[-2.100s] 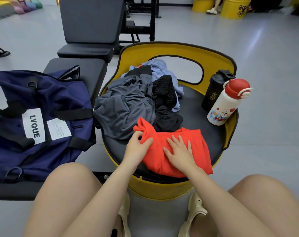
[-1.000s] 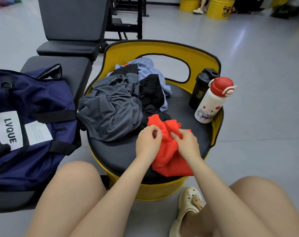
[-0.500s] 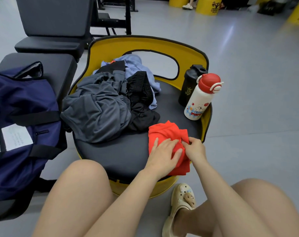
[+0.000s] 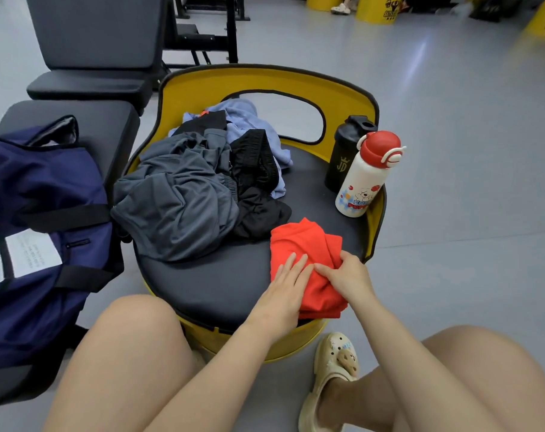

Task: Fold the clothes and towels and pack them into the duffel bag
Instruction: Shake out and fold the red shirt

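Left hand (image 4: 285,282) laid flat, fingers straight and together, pressing on the near left part of a folded red garment (image 4: 308,251). Right hand (image 4: 347,275) curled at the garment's right edge, thumb and fingers pinching a fold of the red cloth. Garment lying under and between both hands, at the front right of a black round seat pad (image 4: 218,288) on a yellow barrel chair (image 4: 265,82). Beyond the hands, an unfolded heap on the same pad: a grey garment (image 4: 177,201) at left, a black garment (image 4: 258,188) touching it at centre, a light blue garment (image 4: 249,120) at the back. At the pad's right rim, a white bottle with a red cap (image 4: 366,176) leaning just in front of a black shaker bottle (image 4: 343,151). Well to the left, a navy duffel bag (image 4: 40,244) resting on a black bench (image 4: 109,120). Bare knees and a cream clog (image 4: 333,375) in the foreground.
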{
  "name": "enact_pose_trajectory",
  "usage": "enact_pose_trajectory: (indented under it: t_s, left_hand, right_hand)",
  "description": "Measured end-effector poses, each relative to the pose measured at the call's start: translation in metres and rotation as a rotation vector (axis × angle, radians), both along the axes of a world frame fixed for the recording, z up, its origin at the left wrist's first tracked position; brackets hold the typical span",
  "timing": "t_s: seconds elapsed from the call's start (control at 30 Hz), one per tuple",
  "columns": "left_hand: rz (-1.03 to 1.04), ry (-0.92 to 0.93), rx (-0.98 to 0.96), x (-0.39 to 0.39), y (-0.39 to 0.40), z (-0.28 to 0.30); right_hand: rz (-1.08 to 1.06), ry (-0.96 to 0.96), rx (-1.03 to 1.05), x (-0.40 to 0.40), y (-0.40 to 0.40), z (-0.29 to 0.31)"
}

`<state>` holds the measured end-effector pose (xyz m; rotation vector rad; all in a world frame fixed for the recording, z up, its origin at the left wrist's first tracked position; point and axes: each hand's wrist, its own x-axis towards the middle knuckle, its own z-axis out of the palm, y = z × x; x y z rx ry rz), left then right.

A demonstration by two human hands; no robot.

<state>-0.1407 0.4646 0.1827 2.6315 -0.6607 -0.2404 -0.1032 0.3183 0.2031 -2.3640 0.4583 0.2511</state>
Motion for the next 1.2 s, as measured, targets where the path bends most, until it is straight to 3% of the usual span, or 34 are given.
enact_pose_trajectory:
  t_s: [0.2,0.33,0.5,0.6,0.7,0.8,0.83,1.0,1.2]
  left_hand:
    - [0.378,-0.001,-0.207,-0.007,0.016,-0.008]
    - [0.302,0.015,-0.152,0.003,0.011,-0.008]
    - [0.235,-0.005,0.052,0.007,0.007,-0.013]
    - [0.188,0.017,0.108,0.007,0.011,-0.010]
    - [0.185,0.039,-0.001,0.011,0.015,0.007]
    - [0.373,-0.195,-0.298,0.026,0.009,0.011]
    - [0.425,-0.197,-0.337,0.036,0.006,0.010]
    - [0.406,0.038,-0.110,0.054,0.002,-0.018]
    - [0.424,0.066,-0.171,0.043,0.005,-0.027]
  right_hand:
    - [-0.056,-0.122,0.100,0.007,0.013,0.004]
    - [-0.090,-0.226,0.157,0.024,0.015,0.011]
    - [-0.038,-0.119,0.009,0.024,0.013,-0.006]
    - [0.100,-0.327,-0.286,0.020,0.012,-0.003]
    - [0.365,-0.569,-0.322,0.025,0.019,-0.001]
    - [0.616,-0.506,-0.316,0.033,0.029,-0.005]
    - [0.657,-0.463,-0.321,0.037,0.031,-0.008]
    - [0.553,-0.168,-0.348,0.041,0.034,-0.029]
    - [0.413,-0.131,-0.319,0.034,0.034,-0.034]
